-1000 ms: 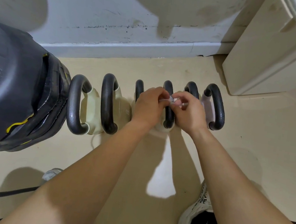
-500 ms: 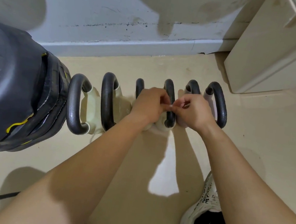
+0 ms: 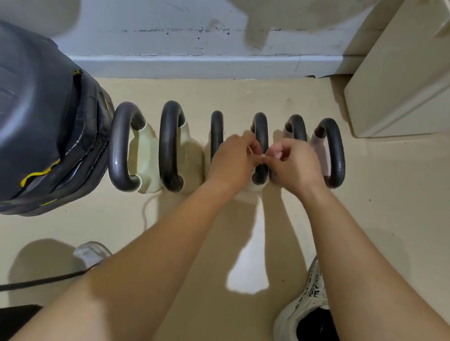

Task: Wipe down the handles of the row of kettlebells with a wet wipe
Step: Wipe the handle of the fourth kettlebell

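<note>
Several pale kettlebells with dark grey handles stand in a row on the floor by the wall. My left hand (image 3: pixel 232 161) and my right hand (image 3: pixel 294 165) meet over the fourth handle (image 3: pixel 260 135), fingertips pinched together on a small white wet wipe (image 3: pixel 263 155). Only a sliver of the wipe shows between the fingers. The leftmost handle (image 3: pixel 120 145) and the rightmost handle (image 3: pixel 334 153) are untouched by either hand. My left hand partly covers the third handle (image 3: pixel 216 132).
A big black weight (image 3: pixel 24 121) with yellow markings stands left of the row. A cream cabinet (image 3: pixel 418 81) sits at the back right. A grey baseboard (image 3: pixel 203 61) runs behind. My white shoes (image 3: pixel 303 303) and a black cable (image 3: pixel 2 287) lie on the beige floor.
Both hands stay pinched together over the fourth handle. They have shifted only slightly, and the view has drifted a little.
</note>
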Demonstrator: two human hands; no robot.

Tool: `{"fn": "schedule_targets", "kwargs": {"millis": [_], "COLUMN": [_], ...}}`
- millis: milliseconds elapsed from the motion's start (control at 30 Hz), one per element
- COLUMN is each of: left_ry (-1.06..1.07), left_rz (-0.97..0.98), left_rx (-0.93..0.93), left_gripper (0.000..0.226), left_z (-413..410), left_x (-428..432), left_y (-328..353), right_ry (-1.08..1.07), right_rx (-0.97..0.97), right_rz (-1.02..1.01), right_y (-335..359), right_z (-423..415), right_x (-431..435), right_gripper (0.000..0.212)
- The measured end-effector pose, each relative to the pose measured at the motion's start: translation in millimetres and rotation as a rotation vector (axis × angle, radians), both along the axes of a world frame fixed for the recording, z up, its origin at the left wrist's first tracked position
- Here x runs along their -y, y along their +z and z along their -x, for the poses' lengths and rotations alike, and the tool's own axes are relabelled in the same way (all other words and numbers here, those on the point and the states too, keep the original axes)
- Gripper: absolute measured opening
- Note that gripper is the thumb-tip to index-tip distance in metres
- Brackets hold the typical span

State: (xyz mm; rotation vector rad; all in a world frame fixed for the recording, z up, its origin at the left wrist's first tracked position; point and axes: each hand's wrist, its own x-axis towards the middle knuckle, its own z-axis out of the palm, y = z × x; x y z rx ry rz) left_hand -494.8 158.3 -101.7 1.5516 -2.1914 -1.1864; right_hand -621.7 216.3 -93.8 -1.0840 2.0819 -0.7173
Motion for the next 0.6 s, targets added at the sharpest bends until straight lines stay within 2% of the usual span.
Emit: {"fn": "schedule_targets", "kwargs": {"millis": [100, 233, 333, 467, 600], "left_ry": [0.199, 0.524, 0.764, 0.934, 1.028], "left_rz": [-0.077, -0.321, -0.535, -0.741, -0.844], "left_rx": [-0.158, -0.355, -0.534, -0.743, -0.802], "left_gripper": [0.008, 0.010, 0.007, 0.007, 0.010], "left_z": [-5, 1, 7, 10, 9], "left_x": [-34, -63, -75, -82, -79], "left_y": [-9, -24, -32, -39, -47], "right_ry": [-0.105, -0.217, -0.242, -0.331, -0.423], "right_rx": [0.067, 0.094, 0.096, 0.167, 0.315], "right_rz": [0.065, 0.172, 0.180, 0.129, 0.068], "right_y": [-14, -27, -33, -44, -52], "right_z": [-15, -35, -44, -44, -42], "right_x": [-26, -45, -52, -59, -59], "right_gripper": [0.009, 0.020, 0.013, 0.005, 0.006]}}
